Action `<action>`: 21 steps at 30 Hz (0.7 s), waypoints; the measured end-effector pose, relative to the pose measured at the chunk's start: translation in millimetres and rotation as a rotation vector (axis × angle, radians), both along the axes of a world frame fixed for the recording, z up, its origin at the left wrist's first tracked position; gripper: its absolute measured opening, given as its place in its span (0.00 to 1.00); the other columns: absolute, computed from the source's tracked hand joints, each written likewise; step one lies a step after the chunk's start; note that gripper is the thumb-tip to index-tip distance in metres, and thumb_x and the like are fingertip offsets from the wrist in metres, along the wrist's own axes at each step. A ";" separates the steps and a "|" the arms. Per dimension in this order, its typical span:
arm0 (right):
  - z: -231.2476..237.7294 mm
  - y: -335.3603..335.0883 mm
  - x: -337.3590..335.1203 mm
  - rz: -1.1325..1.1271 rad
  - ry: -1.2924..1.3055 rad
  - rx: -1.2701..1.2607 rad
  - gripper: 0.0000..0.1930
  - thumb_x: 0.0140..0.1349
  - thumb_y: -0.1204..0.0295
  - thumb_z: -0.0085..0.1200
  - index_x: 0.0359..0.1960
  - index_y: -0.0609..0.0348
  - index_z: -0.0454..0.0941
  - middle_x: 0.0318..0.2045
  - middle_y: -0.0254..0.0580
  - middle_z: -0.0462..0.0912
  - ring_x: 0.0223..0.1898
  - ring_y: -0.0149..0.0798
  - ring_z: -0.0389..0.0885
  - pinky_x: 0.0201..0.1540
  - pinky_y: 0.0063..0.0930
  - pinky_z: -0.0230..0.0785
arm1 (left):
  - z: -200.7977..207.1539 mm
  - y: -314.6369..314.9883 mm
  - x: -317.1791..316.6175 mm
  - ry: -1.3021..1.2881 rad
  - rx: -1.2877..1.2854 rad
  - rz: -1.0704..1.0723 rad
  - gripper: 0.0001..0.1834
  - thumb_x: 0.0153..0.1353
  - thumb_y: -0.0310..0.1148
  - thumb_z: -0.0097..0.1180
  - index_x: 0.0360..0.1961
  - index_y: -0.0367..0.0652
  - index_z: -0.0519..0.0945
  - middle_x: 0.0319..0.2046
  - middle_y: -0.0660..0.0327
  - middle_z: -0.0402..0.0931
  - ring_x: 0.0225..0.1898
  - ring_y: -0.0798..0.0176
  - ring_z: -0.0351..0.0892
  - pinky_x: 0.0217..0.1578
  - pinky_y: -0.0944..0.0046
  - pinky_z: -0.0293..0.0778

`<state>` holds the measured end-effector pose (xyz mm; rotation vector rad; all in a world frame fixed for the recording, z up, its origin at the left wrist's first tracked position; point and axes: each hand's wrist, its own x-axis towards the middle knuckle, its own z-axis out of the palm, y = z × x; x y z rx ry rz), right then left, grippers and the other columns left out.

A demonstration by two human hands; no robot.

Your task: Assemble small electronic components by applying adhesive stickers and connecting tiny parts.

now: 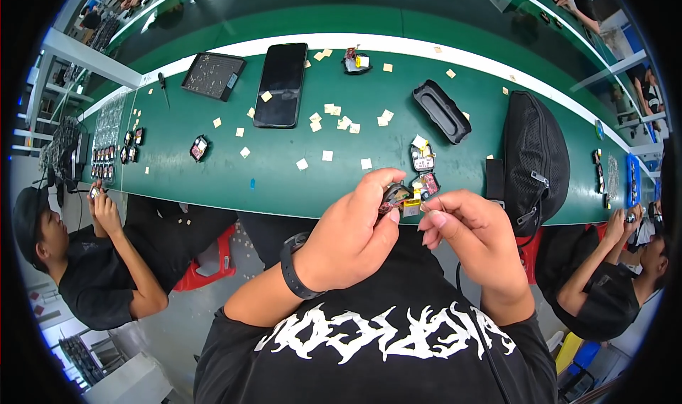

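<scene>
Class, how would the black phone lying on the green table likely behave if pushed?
The phone is probably stiff, being a flat slab. Looking smooth and glossy, it could feel slippery. Lying flat, it seems unlikely to roll or tip.

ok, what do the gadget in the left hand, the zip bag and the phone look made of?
Gadget: probably a plastic shell, by its smooth black sheen; the insides are too small to tell.
Zip bag: matte fabric, likely synthetic, by its mesh-like texture.
Phone: likely glass front, by its flat, glossy black face.
</scene>
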<state>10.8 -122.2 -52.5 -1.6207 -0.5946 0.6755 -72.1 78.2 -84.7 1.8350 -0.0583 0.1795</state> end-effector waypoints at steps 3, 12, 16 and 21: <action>4.5 2.5 -1.4 -0.057 0.340 -0.010 0.06 0.72 0.79 0.50 0.47 0.67 0.73 0.35 0.43 0.83 0.32 0.27 0.82 0.33 0.20 0.76 | 6.6 2.4 -2.6 0.038 0.019 -0.038 0.20 0.68 0.20 0.48 0.61 0.30 0.68 0.39 0.53 0.77 0.33 0.65 0.75 0.37 0.64 0.73; -4.7 5.5 1.4 -0.118 0.617 0.061 0.04 0.69 0.79 0.56 0.40 0.65 0.73 0.26 0.42 0.83 0.20 0.25 0.79 0.20 0.16 0.70 | 6.8 9.3 2.0 -0.079 0.221 -0.153 0.20 0.66 0.21 0.51 0.60 0.34 0.72 0.36 0.51 0.78 0.33 0.48 0.78 0.36 0.58 0.75; -1.4 4.6 -7.2 -0.180 0.526 0.067 0.05 0.69 0.78 0.57 0.39 0.64 0.73 0.26 0.42 0.84 0.20 0.22 0.78 0.20 0.14 0.67 | 4.8 17.0 7.1 -0.056 0.056 -0.228 0.19 0.69 0.26 0.49 0.60 0.33 0.73 0.32 0.55 0.77 0.29 0.56 0.78 0.34 0.61 0.73; -6.3 0.0 -9.9 -0.134 0.447 0.110 0.05 0.69 0.78 0.57 0.40 0.64 0.73 0.28 0.42 0.84 0.23 0.23 0.79 0.23 0.15 0.69 | 15.6 18.0 5.3 0.220 -0.349 -0.276 0.21 0.70 0.30 0.44 0.61 0.33 0.74 0.29 0.65 0.76 0.28 0.73 0.74 0.30 0.71 0.69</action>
